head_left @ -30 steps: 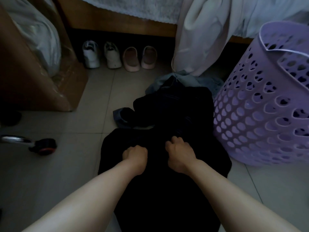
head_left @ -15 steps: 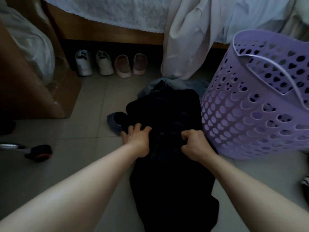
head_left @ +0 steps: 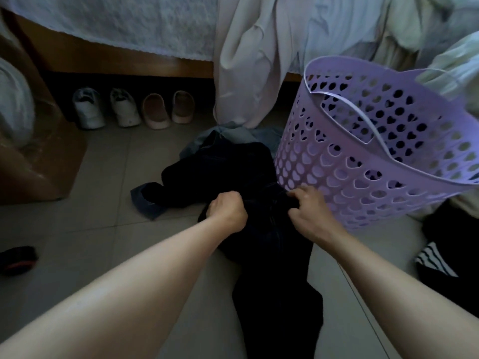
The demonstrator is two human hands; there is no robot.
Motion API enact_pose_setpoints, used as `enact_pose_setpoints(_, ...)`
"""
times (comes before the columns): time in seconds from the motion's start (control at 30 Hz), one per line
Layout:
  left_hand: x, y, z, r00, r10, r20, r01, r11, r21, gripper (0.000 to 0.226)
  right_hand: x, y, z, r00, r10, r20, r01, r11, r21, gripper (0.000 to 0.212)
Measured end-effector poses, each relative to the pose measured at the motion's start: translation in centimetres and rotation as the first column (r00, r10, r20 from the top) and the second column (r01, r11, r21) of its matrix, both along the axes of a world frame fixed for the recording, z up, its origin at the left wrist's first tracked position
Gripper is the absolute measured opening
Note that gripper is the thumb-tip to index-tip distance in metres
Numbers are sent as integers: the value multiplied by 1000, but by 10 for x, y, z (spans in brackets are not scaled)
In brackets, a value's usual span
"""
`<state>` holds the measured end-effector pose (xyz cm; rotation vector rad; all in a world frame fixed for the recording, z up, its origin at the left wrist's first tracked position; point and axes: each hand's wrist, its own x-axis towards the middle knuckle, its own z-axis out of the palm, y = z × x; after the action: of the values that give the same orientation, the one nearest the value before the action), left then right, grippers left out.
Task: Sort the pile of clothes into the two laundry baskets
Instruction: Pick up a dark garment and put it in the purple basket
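A long dark garment (head_left: pixel 272 255) lies on the tiled floor and runs from the pile toward me. My left hand (head_left: pixel 228 211) grips a bunched fold of it with curled fingers. My right hand (head_left: pixel 308 211) grips the same garment a little to the right, close to the wall of the purple perforated basket (head_left: pixel 363 182). Behind the dark garment lies more of the pile: a grey-blue piece (head_left: pixel 233 133) and a blue piece (head_left: pixel 145 203). The basket's inside is mostly hidden from here.
A wooden bed frame (head_left: pixel 129 60) with hanging pale cloth (head_left: pixel 248 60) closes the back. Two white sneakers (head_left: pixel 106 107) and pink slippers (head_left: pixel 168 110) stand under it. A brown box (head_left: pixel 31 164) stands left. A striped garment (head_left: pixel 432 260) and dark clothes lie at right.
My left hand has closed from spread fingers into a fist on the dark garment. Both hands have bunched the fabric further, and the view has tilted so more of the basket shows.
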<state>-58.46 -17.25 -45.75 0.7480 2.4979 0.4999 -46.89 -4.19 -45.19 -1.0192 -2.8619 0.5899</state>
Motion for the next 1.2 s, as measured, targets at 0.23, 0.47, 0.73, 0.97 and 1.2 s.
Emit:
enact_pose_setpoints(0.23,19,23,44,999,17,-29,-3,905,425,16,-31,-32,12,985,14,-172,-19,999,-29,30)
enact_pose_setpoints(0.47,-20,18,62,983,-173,54,157,962,222,47,-33,-8,68,960,-41,-278,-18,978,-208,21)
enact_pose_setpoints(0.73,-47,17,127,996,-66,-52,69,995,65,5,-35,10,152,953,-78,-293,7,972,-237,9)
enact_pose_setpoints(0.97,-50,14,225,1000,-18,14,16,997,74,11,-37,5,242,953,-125,-275,33,949,-315,8)
enact_pose_setpoints(1.2,-53,8,371,1000,-3,29,1,999,46,24,-41,3,383,948,-147,-282,39,934,-355,18)
